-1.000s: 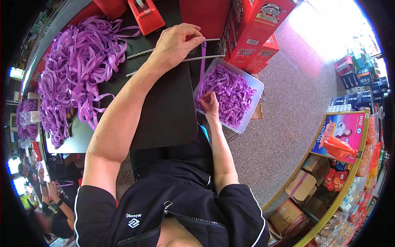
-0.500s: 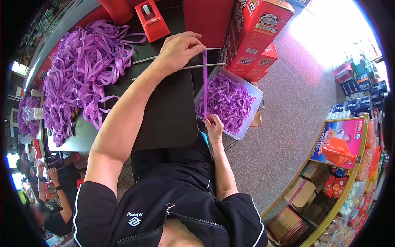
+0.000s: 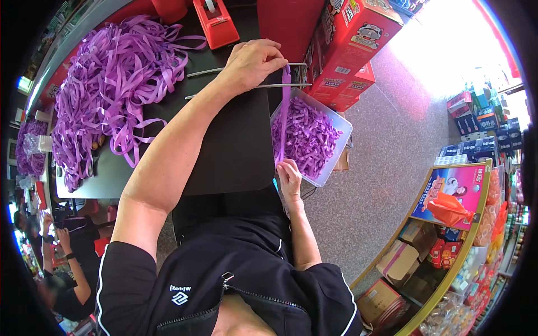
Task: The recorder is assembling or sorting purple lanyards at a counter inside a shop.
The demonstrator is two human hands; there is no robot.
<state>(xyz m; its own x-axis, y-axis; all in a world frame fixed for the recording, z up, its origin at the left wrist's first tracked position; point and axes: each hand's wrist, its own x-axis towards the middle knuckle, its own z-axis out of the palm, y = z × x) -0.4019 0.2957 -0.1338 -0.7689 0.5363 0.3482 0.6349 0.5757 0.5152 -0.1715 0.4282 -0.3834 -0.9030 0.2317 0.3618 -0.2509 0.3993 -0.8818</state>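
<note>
A purple ribbon strip (image 3: 284, 106) hangs past the right edge of the black table, between my two hands. My left hand (image 3: 252, 63) reaches across the table and pinches its upper end, beside two thin metal rods (image 3: 296, 85) that jut beyond the table edge. Lower down, close to my body, my right hand (image 3: 290, 178) has its fingers closed on the strip's other end. The strip bows slightly and looks a little blurred. Beneath it stands a translucent plastic bin (image 3: 343, 147) filled with short purple ribbon pieces (image 3: 314, 134).
A big tangled heap of purple ribbon (image 3: 120, 84) covers the table's left side. A red tape dispenser (image 3: 217, 25) sits behind my left hand. Red cartons (image 3: 353, 42) stack up behind the bin. A stocked display shelf (image 3: 448, 196) stands right; another person (image 3: 78, 274) sits far left.
The strip was straight and taut; now it bows a little and looks wider. Both hands keep their hold. The whole view has shifted slightly.
</note>
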